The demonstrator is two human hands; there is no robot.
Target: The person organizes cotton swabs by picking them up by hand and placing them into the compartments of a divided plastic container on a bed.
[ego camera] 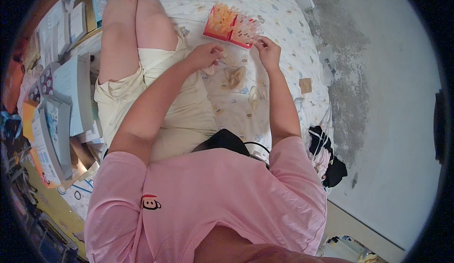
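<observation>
A shallow red box [215, 36] with two compartments lies on the patterned bedsheet. Thin orange translucent pieces [221, 18] stand packed in its left half, pale pink ones [244, 29] in its right half. My right hand [269, 52] has thumb and fingertips pinched at the right half's near corner, on what looks like one pale pink piece. My left hand [205, 55] hovers left of the box, fingers curled, with a flat pale oval piece [209, 71] showing beneath them. Between my hands lie another pale oval piece [230, 60] and a brownish, crumpled-looking one [235, 77].
Closer to me are a slim pale oval piece [253, 98] and a brown square [305, 85]. Stacked books [72, 93] line the left side beyond my legs. A black object [223, 142] with a cable sits at my waist. Dark clothing [333, 171] hangs at the bed's right edge.
</observation>
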